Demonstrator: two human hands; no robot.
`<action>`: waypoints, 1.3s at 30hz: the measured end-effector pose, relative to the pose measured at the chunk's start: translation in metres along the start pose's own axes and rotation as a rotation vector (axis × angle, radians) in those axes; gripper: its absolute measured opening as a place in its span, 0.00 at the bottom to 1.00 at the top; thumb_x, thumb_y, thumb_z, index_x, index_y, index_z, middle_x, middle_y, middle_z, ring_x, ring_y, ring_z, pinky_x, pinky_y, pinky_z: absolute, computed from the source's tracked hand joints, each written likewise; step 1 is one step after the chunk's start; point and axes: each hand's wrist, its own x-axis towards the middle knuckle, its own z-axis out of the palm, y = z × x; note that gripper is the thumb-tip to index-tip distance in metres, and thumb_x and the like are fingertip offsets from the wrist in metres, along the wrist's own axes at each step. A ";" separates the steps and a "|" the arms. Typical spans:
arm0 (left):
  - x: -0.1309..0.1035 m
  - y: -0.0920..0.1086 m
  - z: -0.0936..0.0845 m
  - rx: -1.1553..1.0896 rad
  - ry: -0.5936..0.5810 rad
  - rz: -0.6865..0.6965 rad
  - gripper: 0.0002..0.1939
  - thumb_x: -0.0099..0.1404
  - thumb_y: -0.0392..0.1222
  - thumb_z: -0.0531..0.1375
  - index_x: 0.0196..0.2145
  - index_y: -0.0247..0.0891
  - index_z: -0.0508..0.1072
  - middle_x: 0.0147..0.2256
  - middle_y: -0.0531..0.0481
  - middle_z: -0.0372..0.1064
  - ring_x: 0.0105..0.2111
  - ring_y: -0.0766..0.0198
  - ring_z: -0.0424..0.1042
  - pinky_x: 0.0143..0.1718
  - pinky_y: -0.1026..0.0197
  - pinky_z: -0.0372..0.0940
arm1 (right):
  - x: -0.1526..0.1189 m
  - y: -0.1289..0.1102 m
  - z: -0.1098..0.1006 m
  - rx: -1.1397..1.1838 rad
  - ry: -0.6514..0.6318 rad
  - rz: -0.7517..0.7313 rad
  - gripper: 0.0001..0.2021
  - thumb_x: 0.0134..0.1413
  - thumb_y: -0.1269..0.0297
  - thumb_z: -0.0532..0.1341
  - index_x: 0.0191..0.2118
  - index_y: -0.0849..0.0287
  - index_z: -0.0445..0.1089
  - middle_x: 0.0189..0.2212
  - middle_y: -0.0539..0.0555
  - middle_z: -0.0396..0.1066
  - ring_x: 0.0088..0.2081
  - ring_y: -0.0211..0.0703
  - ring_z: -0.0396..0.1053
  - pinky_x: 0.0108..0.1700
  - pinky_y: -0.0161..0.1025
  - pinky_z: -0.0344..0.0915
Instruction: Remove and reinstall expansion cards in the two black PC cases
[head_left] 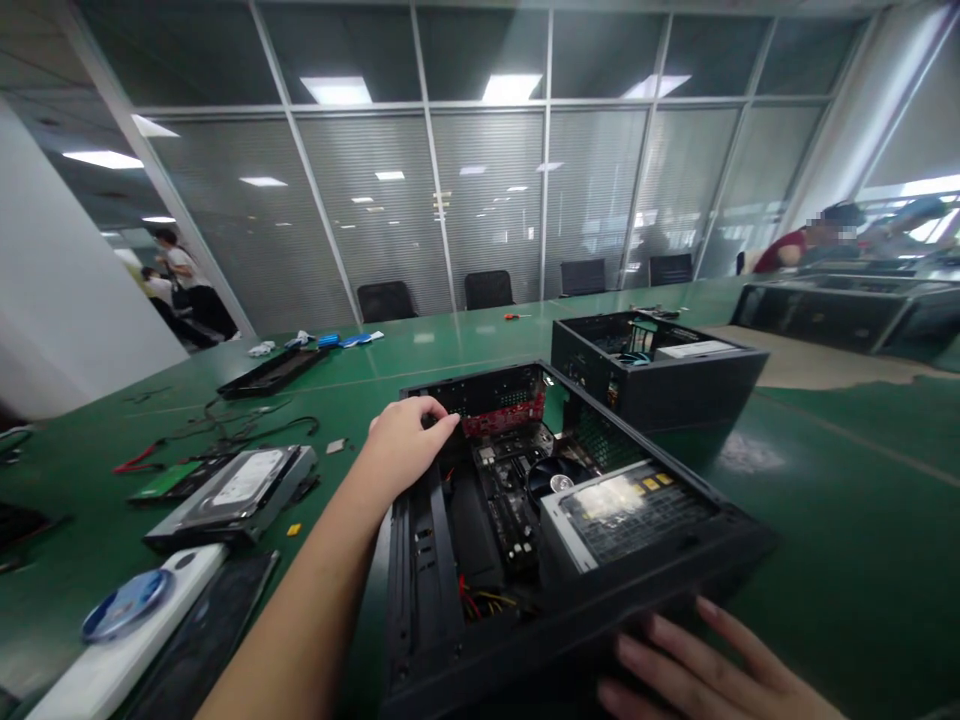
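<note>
An opened black computer case (420, 560) lies in front of me on the green table. My left hand (409, 440) grips its left rim, thumb over the inside and fingers bent at the edge. At the near side, my right hand (697, 665) has its fingers spread against the case's outer wall, slightly blurred. Inside the case are a red circuit board (502, 415), a motherboard (510, 495), a round cooling fan (559, 482) and a power supply (622, 515) with a label. Red, yellow and black wires (480, 600) lie in its lower corner.
A second open case (652, 375) stands behind right. To the left lie a hard drive (247, 485), loose cables (240, 430), a white strip (127, 640) with a blue tape roll (127, 605), and a black panel (274, 370). A screwdriver (516, 317) lies farther back. People are at right and far left.
</note>
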 end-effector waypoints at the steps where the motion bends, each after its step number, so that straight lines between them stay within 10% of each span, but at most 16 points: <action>1: 0.000 0.000 0.000 -0.010 0.005 0.001 0.19 0.65 0.55 0.54 0.37 0.39 0.77 0.42 0.44 0.77 0.44 0.52 0.73 0.48 0.52 0.64 | 0.000 -0.001 0.002 -0.009 -0.001 0.016 0.22 0.57 0.56 0.57 0.57 0.34 0.71 0.64 0.33 0.61 0.73 0.48 0.39 0.74 0.52 0.32; 10: 0.001 -0.010 -0.009 -0.054 0.069 0.010 0.18 0.64 0.56 0.57 0.36 0.39 0.77 0.43 0.45 0.77 0.46 0.52 0.73 0.52 0.51 0.63 | 0.008 0.001 0.017 0.172 -0.131 0.089 0.31 0.60 0.51 0.58 0.68 0.45 0.58 0.61 0.38 0.65 0.68 0.35 0.53 0.65 0.37 0.55; 14: -0.004 -0.007 -0.022 -0.026 0.078 0.000 0.19 0.64 0.57 0.57 0.38 0.40 0.77 0.44 0.46 0.77 0.46 0.51 0.73 0.52 0.51 0.63 | 0.032 0.011 0.032 0.297 -0.226 0.142 0.40 0.62 0.41 0.54 0.73 0.52 0.45 0.67 0.46 0.56 0.64 0.44 0.61 0.68 0.43 0.47; 21: -0.017 0.011 -0.026 0.064 0.184 0.049 0.15 0.65 0.53 0.57 0.40 0.40 0.75 0.47 0.45 0.74 0.49 0.52 0.71 0.54 0.50 0.63 | 0.088 0.042 0.119 0.407 -0.277 0.209 0.38 0.65 0.48 0.54 0.74 0.49 0.36 0.73 0.47 0.39 0.73 0.45 0.40 0.72 0.52 0.32; 30: -0.037 0.037 -0.013 0.035 -0.008 0.158 0.11 0.67 0.49 0.58 0.42 0.43 0.75 0.47 0.48 0.74 0.47 0.54 0.72 0.50 0.51 0.66 | 0.162 0.116 0.244 0.358 -0.289 0.155 0.39 0.61 0.52 0.58 0.73 0.52 0.44 0.74 0.52 0.35 0.73 0.47 0.34 0.72 0.54 0.32; 39: -0.043 0.038 -0.024 0.076 -0.032 0.157 0.15 0.67 0.56 0.56 0.43 0.47 0.75 0.46 0.49 0.75 0.43 0.54 0.74 0.45 0.51 0.68 | 0.231 0.154 0.272 0.301 -0.687 0.384 0.41 0.57 0.45 0.60 0.72 0.55 0.51 0.74 0.54 0.29 0.73 0.63 0.30 0.68 0.69 0.38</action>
